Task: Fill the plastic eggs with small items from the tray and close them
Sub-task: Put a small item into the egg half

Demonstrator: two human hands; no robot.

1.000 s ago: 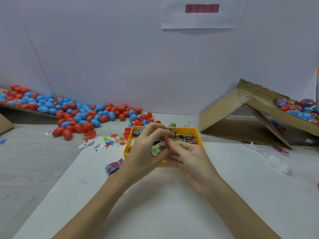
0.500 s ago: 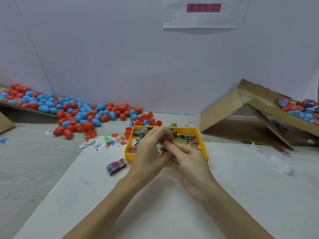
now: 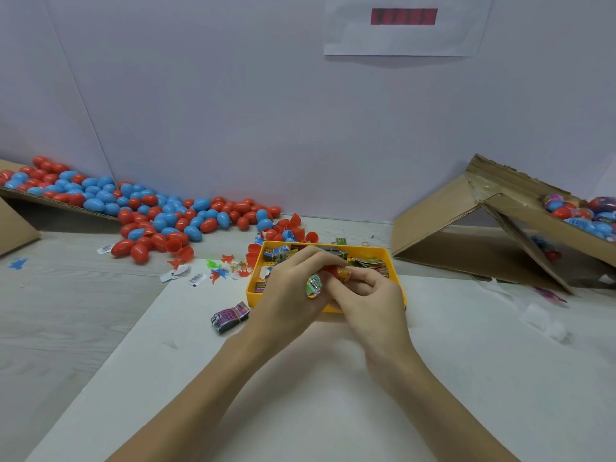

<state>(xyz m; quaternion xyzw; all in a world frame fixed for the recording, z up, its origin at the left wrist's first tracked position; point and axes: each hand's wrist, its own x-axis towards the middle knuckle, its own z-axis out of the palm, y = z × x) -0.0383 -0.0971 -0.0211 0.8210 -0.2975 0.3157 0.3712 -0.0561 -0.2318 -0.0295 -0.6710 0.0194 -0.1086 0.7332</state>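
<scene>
Where the two hands meet above the near edge of the yellow tray (image 3: 383,253), a red egg half (image 3: 332,271) sits between the fingertips, with a small orange item (image 3: 345,274) pressed against its open side. The left hand (image 3: 293,288) curls its fingers over the top of the egg half and also holds a folded green and purple packet (image 3: 314,285) against its palm. The right hand (image 3: 370,295) pinches the orange item with thumb and forefinger, its other fingers tucked beneath. Both forearms reach in from the near edge of the white sheet (image 3: 466,378), converging at the tray.

Printed packets and small toys fill the tray. A banded bundle of packets (image 3: 230,317) lies on the sheet just left of the tray. Beyond the sheet's far left corner, small plastic figures (image 3: 221,270) and paper tags lie on the grey table (image 3: 60,315). A heap of red and blue eggs (image 3: 140,211) spreads along the far left edge against the white wall (image 3: 266,111), spilling off a cardboard ramp (image 3: 20,225). A second cardboard box (image 3: 466,221) at the far right holds wrapped eggs (image 3: 580,215).
</scene>
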